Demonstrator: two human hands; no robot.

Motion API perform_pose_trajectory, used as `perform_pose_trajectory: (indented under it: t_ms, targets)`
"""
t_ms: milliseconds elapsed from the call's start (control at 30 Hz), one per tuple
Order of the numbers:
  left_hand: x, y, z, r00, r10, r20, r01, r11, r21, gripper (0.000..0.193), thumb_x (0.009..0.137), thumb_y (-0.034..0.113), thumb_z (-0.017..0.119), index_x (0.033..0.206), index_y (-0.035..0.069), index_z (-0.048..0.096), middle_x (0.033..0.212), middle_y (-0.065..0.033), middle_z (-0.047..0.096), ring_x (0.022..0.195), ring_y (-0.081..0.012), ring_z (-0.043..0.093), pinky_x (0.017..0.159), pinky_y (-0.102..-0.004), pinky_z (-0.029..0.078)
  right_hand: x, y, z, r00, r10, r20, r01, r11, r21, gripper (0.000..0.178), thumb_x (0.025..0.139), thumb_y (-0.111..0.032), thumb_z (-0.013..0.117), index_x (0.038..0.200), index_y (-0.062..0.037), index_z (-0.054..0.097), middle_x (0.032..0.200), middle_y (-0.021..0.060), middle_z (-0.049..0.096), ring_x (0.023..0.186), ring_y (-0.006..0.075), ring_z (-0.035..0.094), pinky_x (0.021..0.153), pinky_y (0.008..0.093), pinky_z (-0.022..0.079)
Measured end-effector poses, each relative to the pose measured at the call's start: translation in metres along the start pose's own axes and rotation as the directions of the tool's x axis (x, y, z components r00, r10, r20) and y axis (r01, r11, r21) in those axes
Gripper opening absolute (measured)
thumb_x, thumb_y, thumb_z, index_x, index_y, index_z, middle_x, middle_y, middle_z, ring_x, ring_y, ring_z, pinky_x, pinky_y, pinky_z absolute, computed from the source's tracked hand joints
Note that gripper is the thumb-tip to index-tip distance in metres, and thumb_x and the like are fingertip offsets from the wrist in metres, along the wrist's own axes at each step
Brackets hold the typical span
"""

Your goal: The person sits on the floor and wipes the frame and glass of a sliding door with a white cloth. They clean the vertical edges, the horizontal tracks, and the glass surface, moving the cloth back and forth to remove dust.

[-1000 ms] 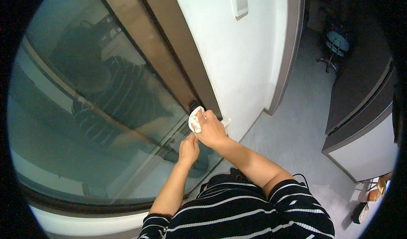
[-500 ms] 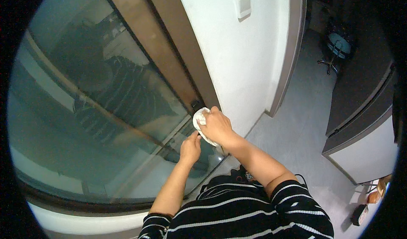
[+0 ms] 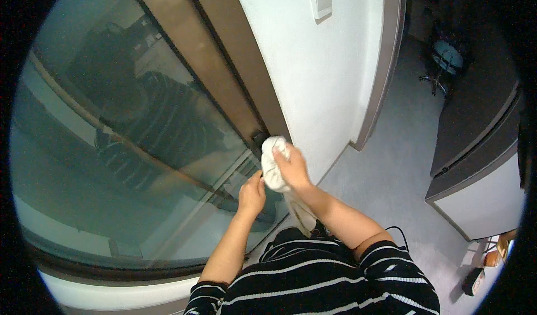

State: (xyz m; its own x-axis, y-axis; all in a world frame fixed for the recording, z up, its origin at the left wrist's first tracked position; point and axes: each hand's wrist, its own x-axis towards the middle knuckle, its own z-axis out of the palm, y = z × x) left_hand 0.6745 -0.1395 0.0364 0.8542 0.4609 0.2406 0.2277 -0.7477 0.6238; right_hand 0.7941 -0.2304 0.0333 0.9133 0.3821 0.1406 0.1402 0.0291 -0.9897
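A bunched white cloth (image 3: 274, 169) is in my right hand (image 3: 293, 167), the fingers closed on it and its loose end hanging toward my body. The cloth lies over a black handle (image 3: 259, 138) on the brown frame (image 3: 238, 100) of a glass pane (image 3: 112, 164), covering most of the handle. Just below and left of the cloth, my left hand (image 3: 252, 194) is closed, with thumb and fingertips pinching at the handle's dark lower end, which barely shows.
Right of the frame, a white wall (image 3: 310, 74) carries a light switch (image 3: 321, 1). A doorway beyond shows a blue-seated stool (image 3: 446, 55) on the grey floor (image 3: 386, 169). A dark cabinet (image 3: 475, 114) stands at the right. The glass reflects my striped top.
My right hand has shifted slightly right with the cloth and turned. More of the cloth shows now, and its end hangs lower. My left hand has stayed nearly still.
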Motion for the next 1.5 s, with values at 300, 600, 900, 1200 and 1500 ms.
perform_pose_trajectory:
  t_ms: [300, 600, 900, 1200, 1500]
  targets:
    - [-0.006, -0.006, -0.012, 0.998, 0.010, 0.064, -0.012, 0.999, 0.037, 0.034, 0.085, 0.001, 0.050, 0.119, 0.003, 0.057, 0.092, -0.0250, 0.064, 0.086, -0.0427, 0.063, 0.077, -0.0449, 0.050, -0.008, 0.029, 0.026, 0.926, 0.375, 0.051, -0.362, 0.841, 0.403, 0.025, 0.089, -0.019, 0.060, 0.102, 0.0029, 0.059, 0.090, 0.0109, 0.064, 0.077, 0.0186, 0.062, 0.069, 0.0329, 0.050]
    - [0.001, 0.009, -0.024, 0.982, -0.052, 0.179, 0.047, 0.998, 0.034, 0.043, 0.089, 0.001, 0.051, 0.132, 0.005, 0.050, 0.095, -0.0232, 0.065, 0.088, -0.0391, 0.063, 0.077, -0.0440, 0.049, 0.020, 0.017, 0.026, 0.965, 0.263, 0.014, -0.254, 0.916, 0.310, 0.025, 0.077, -0.014, 0.064, 0.096, 0.0028, 0.061, 0.088, 0.0123, 0.065, 0.078, 0.0207, 0.064, 0.068, 0.0334, 0.051]
    - [0.000, 0.006, -0.024, 0.991, -0.007, 0.134, 0.011, 0.999, -0.031, 0.045, 0.089, 0.002, 0.051, 0.134, 0.011, 0.050, 0.093, -0.0221, 0.065, 0.084, -0.0378, 0.064, 0.076, -0.0435, 0.049, 0.005, -0.001, -0.013, 0.792, 0.491, 0.363, -0.596, 0.491, 0.636, 0.022, 0.083, -0.006, 0.063, 0.103, 0.0026, 0.062, 0.090, 0.0126, 0.066, 0.078, 0.0215, 0.066, 0.065, 0.0347, 0.055]
    - [-0.001, 0.019, -0.033, 0.971, -0.160, 0.180, 0.183, 0.976, -0.121, 0.037, 0.093, 0.011, 0.051, 0.130, 0.005, 0.053, 0.096, -0.0227, 0.066, 0.077, -0.0320, 0.066, 0.074, -0.0394, 0.051, -0.017, -0.018, 0.002, 0.792, 0.533, 0.296, -0.578, 0.500, 0.646, 0.020, 0.085, -0.008, 0.061, 0.103, 0.0008, 0.060, 0.091, 0.0116, 0.066, 0.073, 0.0246, 0.066, 0.059, 0.0363, 0.054]
    - [-0.027, 0.007, -0.037, 0.997, -0.073, -0.017, 0.069, 0.982, -0.174, 0.031, 0.095, 0.016, 0.052, 0.122, 0.003, 0.060, 0.082, -0.0155, 0.065, 0.066, -0.0214, 0.064, 0.069, -0.0312, 0.050, -0.020, 0.011, 0.017, 0.748, 0.477, 0.461, -0.623, 0.267, 0.735, 0.023, 0.093, -0.026, 0.057, 0.107, -0.0083, 0.059, 0.095, 0.0093, 0.065, 0.085, 0.0255, 0.066, 0.076, 0.0410, 0.056]
